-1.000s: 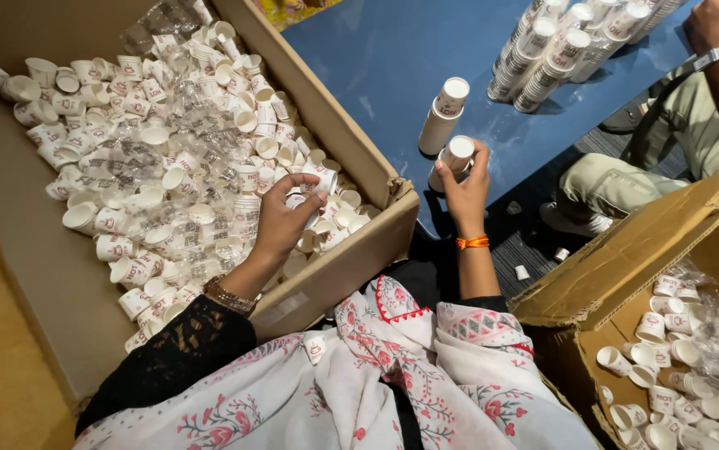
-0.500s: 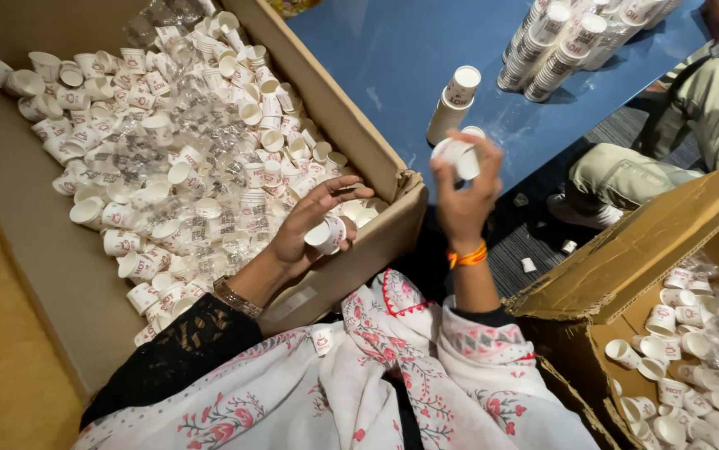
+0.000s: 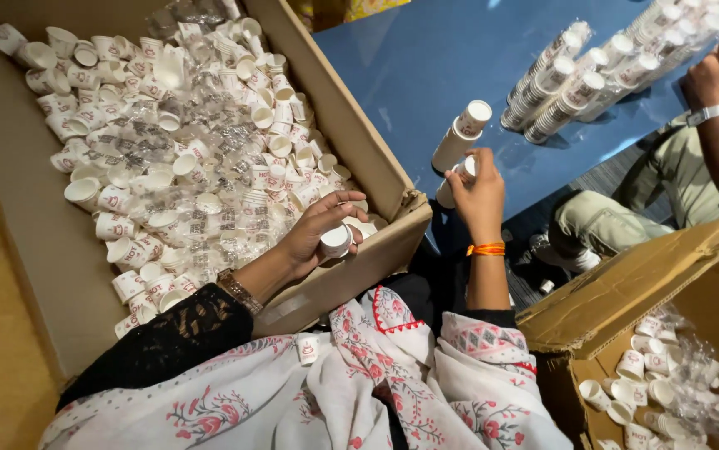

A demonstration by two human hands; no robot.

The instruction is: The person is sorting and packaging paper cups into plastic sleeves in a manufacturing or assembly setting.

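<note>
My left hand (image 3: 316,237) is raised just above the near corner of a big cardboard box (image 3: 384,179) and holds a small white paper cup (image 3: 336,240) on its side. The box is filled with several loose white cups (image 3: 184,158) and clear plastic wrap. My right hand (image 3: 478,193) is over the edge of the blue table (image 3: 426,75), gripping a short stack of nested cups (image 3: 456,177). An orange thread band circles that wrist. A second lying stack of cups (image 3: 462,133) rests on the table just beyond my right hand.
Rows of stacked cups (image 3: 593,75) lie at the table's far right, where another person's hand (image 3: 713,77) with a wristwatch reaches in. That person sits at the right. A second open cardboard box (image 3: 651,292) with loose cups stands at lower right.
My left hand has lifted a cup out of the heap and drawn it back to the box's near corner. My right hand has stayed by the table edge with its stack.
</note>
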